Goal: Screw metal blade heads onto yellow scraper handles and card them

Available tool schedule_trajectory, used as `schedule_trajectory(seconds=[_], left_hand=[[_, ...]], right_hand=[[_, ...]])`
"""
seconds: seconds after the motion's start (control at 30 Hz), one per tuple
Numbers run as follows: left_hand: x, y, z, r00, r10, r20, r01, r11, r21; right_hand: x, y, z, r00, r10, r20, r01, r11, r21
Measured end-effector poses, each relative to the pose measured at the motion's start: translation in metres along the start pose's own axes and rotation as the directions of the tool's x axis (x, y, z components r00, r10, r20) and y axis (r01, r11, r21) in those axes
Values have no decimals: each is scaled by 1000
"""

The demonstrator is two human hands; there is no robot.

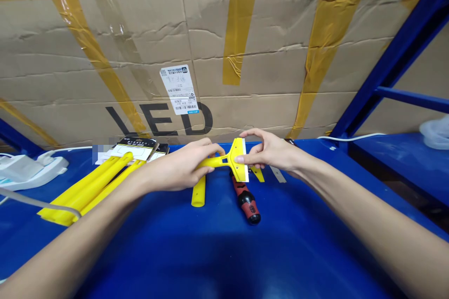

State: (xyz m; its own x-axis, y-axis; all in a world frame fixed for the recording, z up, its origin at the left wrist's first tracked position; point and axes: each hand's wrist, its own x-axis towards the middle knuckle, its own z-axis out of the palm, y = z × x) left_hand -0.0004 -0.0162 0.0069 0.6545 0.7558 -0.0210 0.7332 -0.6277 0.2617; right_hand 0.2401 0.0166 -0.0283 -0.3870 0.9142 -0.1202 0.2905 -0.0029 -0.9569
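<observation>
A yellow scraper (234, 153) with a pale strip along its wide edge is held above the blue surface. My left hand (191, 162) is closed round its handle, and the fingers and thumb of my right hand (266, 152) pinch its head at the edge. Below lies a red and black screwdriver handle (248, 203), its upper end hidden by the scraper. A yellow tube (199, 194) lies partly under my left hand. Beneath my right hand are a small yellow piece (258, 175) and a thin flat metal blade (278, 174).
Several yellow tubes (94, 184) lie at the left beside black and white printed packets (131, 149). A white power strip (45, 173) with a grey cable (38, 202) is at far left. A taped cardboard box (259, 98) stands behind, with a blue frame post (389, 56) on the right.
</observation>
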Motion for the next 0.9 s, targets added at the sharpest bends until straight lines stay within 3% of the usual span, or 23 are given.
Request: schedule_trajectory(seconds=[0.13,0.23,0.53,0.9], left_hand=[[1,-1,3,999,25,-31,-24,1000,5],[1,-2,5,997,37,-67,-36,999,12],[5,5,3,992,-3,-123,-9,995,-95],[11,-1,9,994,3,-111,-12,997,-81]], right_hand=[[-1,-1,1,991,45,125,-56,995,85],[0,0,2,981,13,192,-44,986,158],[2,2,5,966,-198,165,181,977,111],[2,1,10,965,-173,199,138,974,180]])
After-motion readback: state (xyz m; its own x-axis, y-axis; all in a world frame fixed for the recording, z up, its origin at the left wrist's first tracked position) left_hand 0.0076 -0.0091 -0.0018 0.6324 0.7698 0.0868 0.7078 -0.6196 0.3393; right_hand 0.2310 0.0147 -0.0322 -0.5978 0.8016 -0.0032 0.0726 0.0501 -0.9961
